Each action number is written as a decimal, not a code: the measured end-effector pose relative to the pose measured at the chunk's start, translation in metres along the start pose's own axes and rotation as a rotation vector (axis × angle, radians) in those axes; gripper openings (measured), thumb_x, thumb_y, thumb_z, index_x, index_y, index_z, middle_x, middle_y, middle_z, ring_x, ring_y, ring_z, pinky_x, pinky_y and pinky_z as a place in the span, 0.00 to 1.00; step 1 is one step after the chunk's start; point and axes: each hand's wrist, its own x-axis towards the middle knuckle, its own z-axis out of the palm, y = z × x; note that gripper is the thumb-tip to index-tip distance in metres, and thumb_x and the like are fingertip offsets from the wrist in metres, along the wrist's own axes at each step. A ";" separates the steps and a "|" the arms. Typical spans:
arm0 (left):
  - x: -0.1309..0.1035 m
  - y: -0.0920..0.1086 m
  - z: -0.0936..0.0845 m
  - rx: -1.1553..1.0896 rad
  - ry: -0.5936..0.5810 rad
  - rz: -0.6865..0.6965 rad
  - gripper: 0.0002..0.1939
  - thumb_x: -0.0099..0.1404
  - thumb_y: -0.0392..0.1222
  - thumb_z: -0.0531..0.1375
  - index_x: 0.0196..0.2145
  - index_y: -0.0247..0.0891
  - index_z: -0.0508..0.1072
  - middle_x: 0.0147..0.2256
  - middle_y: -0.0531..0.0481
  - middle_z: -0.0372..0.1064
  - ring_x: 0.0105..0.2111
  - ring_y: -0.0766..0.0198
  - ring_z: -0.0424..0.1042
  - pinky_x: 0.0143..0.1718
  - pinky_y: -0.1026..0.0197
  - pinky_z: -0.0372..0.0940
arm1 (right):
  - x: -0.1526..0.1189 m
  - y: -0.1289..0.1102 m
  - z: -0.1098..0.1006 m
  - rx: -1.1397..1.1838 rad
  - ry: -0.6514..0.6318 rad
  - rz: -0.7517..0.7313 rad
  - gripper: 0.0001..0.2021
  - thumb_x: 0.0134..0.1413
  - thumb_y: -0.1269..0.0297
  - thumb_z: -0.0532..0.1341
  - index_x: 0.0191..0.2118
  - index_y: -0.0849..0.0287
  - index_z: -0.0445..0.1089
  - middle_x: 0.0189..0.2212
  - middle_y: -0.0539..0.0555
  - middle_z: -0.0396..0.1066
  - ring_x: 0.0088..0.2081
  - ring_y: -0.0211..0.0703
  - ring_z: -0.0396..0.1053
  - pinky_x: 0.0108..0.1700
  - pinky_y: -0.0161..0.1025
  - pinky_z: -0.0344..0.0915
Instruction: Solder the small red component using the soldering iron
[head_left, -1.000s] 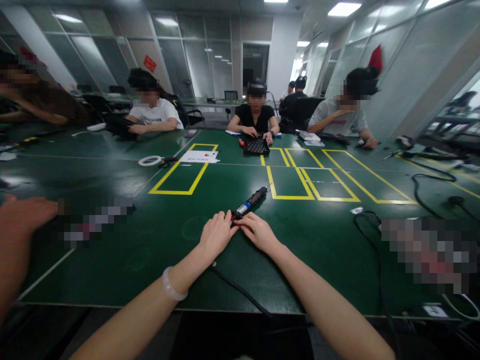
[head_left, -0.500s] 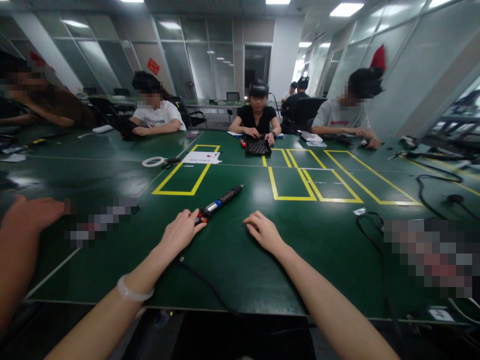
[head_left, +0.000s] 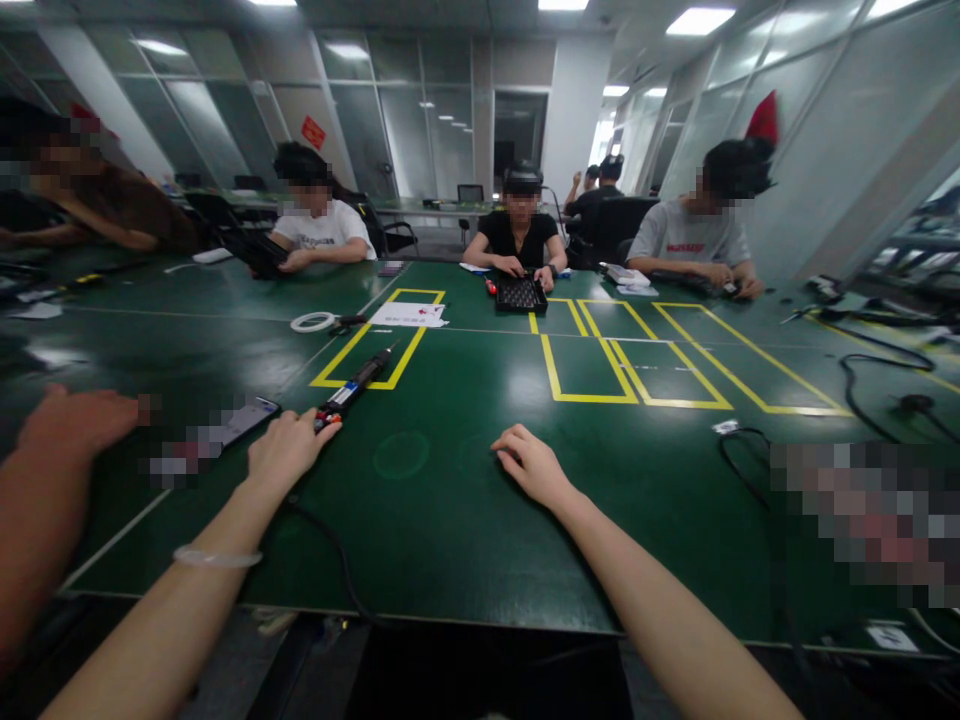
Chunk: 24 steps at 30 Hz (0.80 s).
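My left hand (head_left: 289,445) is closed around the rear end of a corded electric screwdriver (head_left: 358,382), which is black with blue and silver bands. Its thin bit points forward and to the right, over a yellow taped rectangle (head_left: 352,384). From under that hand a black cord (head_left: 339,550) runs back to the table's near edge. My right hand (head_left: 534,468) rests on the green tabletop (head_left: 465,540) with nothing in it. Its fingers are loosely bent, with the thumb apart from them.
A co-worker's hand (head_left: 79,425) reaches in at left, near a phone (head_left: 251,420). White paper (head_left: 411,314) and a coiled white cable (head_left: 313,322) lie farther off. Opposite, a person handles a black tray (head_left: 521,293). Black cables (head_left: 739,460) lie at right.
My left hand has moved left with the electric screwdriver, leaving a faint ring mark visible on the tabletop. My right hand has stayed in place.
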 end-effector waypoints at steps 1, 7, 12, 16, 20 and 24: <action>-0.002 0.001 -0.001 0.012 0.047 0.009 0.36 0.66 0.64 0.41 0.55 0.34 0.67 0.47 0.29 0.64 0.47 0.40 0.66 0.40 0.47 0.63 | 0.000 0.000 0.000 -0.001 -0.001 -0.001 0.08 0.61 0.68 0.54 0.42 0.56 0.70 0.41 0.53 0.67 0.36 0.38 0.67 0.40 0.35 0.63; -0.014 0.016 -0.008 0.062 0.259 0.125 0.25 0.68 0.54 0.45 0.52 0.35 0.66 0.50 0.33 0.62 0.47 0.44 0.65 0.37 0.52 0.63 | 0.000 -0.002 0.000 0.001 -0.007 0.007 0.09 0.61 0.68 0.54 0.43 0.56 0.70 0.42 0.53 0.67 0.35 0.37 0.67 0.40 0.35 0.63; -0.009 0.021 -0.014 0.050 0.222 0.090 0.22 0.69 0.50 0.43 0.43 0.32 0.69 0.43 0.34 0.67 0.43 0.45 0.68 0.38 0.50 0.63 | 0.001 -0.003 -0.001 0.013 -0.009 0.005 0.09 0.61 0.68 0.54 0.43 0.56 0.70 0.42 0.53 0.67 0.35 0.37 0.67 0.40 0.35 0.63; -0.003 0.040 -0.021 -0.266 0.216 0.019 0.21 0.67 0.52 0.47 0.44 0.34 0.70 0.42 0.37 0.70 0.43 0.47 0.70 0.43 0.49 0.63 | 0.001 -0.003 -0.001 0.029 -0.001 0.008 0.08 0.61 0.68 0.55 0.42 0.56 0.70 0.41 0.53 0.67 0.34 0.37 0.67 0.40 0.35 0.63; -0.007 0.095 -0.029 -1.004 -0.107 0.171 0.18 0.64 0.52 0.53 0.42 0.34 0.71 0.37 0.45 0.73 0.37 0.59 0.73 0.42 0.56 0.66 | 0.002 -0.002 -0.001 0.085 0.015 0.024 0.08 0.60 0.68 0.55 0.42 0.57 0.70 0.39 0.53 0.66 0.34 0.37 0.66 0.37 0.35 0.62; -0.024 0.159 -0.036 -1.296 -0.384 0.357 0.21 0.63 0.53 0.56 0.44 0.34 0.72 0.35 0.47 0.70 0.32 0.66 0.69 0.36 0.61 0.65 | 0.004 0.001 -0.002 0.209 0.046 0.042 0.08 0.59 0.68 0.56 0.42 0.58 0.71 0.34 0.52 0.67 0.32 0.37 0.65 0.36 0.36 0.61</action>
